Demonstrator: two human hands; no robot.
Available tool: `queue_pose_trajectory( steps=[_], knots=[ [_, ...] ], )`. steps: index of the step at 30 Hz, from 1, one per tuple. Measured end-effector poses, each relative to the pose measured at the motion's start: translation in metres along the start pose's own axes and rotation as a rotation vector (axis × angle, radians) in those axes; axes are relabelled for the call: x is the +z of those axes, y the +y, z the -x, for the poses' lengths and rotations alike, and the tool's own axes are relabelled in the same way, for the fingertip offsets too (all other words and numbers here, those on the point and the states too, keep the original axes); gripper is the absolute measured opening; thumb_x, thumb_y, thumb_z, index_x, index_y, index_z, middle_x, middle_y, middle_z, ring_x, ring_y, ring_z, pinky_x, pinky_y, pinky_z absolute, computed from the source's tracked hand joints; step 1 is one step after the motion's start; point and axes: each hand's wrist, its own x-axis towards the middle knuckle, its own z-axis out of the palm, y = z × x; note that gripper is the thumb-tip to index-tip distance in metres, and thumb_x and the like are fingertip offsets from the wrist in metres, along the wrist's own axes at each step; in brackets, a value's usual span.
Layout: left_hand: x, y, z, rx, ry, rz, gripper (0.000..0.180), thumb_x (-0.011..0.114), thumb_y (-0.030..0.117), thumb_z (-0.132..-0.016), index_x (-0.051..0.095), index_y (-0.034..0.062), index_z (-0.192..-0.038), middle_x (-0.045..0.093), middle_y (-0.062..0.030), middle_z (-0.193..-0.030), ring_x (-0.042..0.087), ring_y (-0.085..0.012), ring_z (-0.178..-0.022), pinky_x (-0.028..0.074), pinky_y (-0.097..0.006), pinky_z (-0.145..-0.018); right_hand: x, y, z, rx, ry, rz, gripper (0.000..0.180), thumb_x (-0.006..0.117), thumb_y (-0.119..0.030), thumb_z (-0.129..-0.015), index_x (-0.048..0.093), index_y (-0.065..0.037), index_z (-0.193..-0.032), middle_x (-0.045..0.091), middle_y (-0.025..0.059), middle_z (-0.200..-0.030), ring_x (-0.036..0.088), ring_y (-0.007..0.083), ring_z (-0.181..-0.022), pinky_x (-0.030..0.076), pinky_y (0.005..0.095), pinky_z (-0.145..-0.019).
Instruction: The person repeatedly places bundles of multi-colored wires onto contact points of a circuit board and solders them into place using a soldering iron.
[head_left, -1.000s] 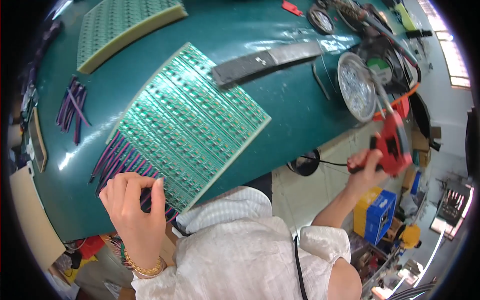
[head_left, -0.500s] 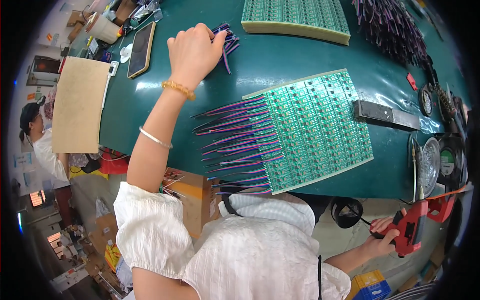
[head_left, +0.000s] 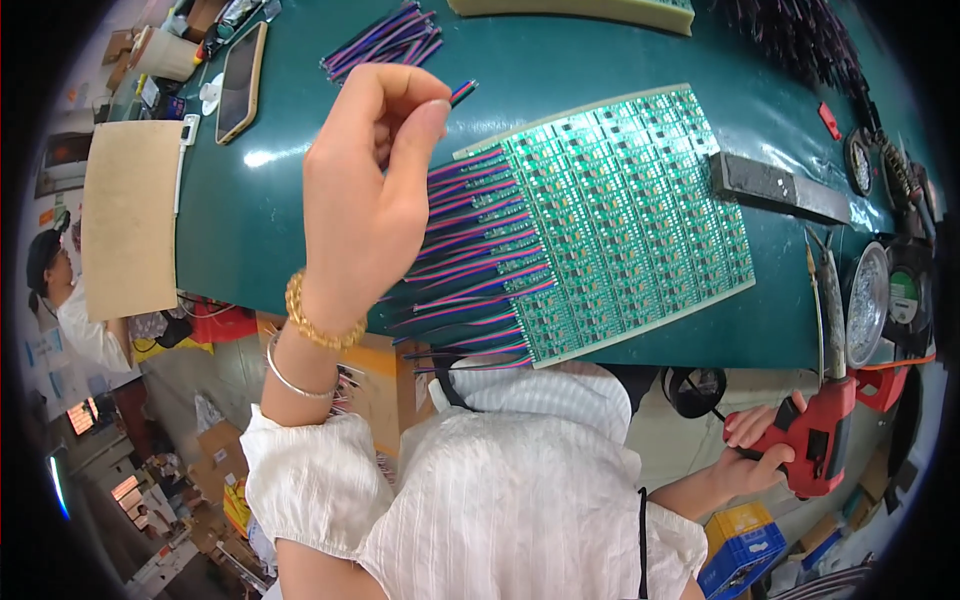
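My left hand (head_left: 375,185) is closed in a pinch on a short multicoloured ribbon wire (head_left: 463,93), whose tip sticks out past the thumb and finger. It hovers above the upper left corner of a green circuit board panel (head_left: 630,230). Along that panel's left edge, a row of similar wires (head_left: 480,245) fans out to the left, partly hidden by my hand. Lower right, my right hand (head_left: 755,440) grips a red and black soldering gun (head_left: 820,440), its long metal tip pointing up beside the table edge. Beyond my left hand lies a loose pile of wires (head_left: 385,42).
A dark metal bar (head_left: 780,187) rests on the panel's right edge. Further back are a stack of panels (head_left: 580,12) and a large wire bundle (head_left: 800,45). A phone (head_left: 242,82) lies at left, a round metal dish (head_left: 866,305) at right. Another person (head_left: 85,300) sits far left.
My left hand has come from the wire pile toward me and the panel, with one wire pinched in it. My right hand still holds the soldering gun. The view has shifted slightly.
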Motion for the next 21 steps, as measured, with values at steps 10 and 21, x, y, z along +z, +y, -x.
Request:
queue_pose_trajectory(
  steps=[10,21],
  knots=[
    [0.012,0.014,0.064,0.108,0.013,-0.009,0.01,0.066,-0.005,-0.086,0.063,-0.0015,-0.095,0.061,-0.0068,-0.082,0.057,-0.0112,-0.067,0.047,-0.023,-0.059,0.012,0.0,0.011,0.031,-0.098,-0.047,0.082,0.057,-0.061,-0.09,0.041,0.007,-0.133,0.045,0.0008,-0.056,0.042,0.0111,-0.044,0.038,0.0254,-0.045],
    [0.028,0.036,0.089,-0.106,-0.155,-0.107,0.008,0.066,-0.003,-0.084,0.062,0.0024,-0.089,0.058,-0.0088,-0.081,0.056,-0.0207,-0.069,0.041,-0.032,-0.063,0.028,-0.006,0.019,0.084,-0.117,-0.044,0.083,0.058,-0.062,-0.089,0.041,0.007,-0.131,0.046,0.001,-0.055,0.043,0.0112,-0.043,0.038,0.0244,-0.044]
  ],
)
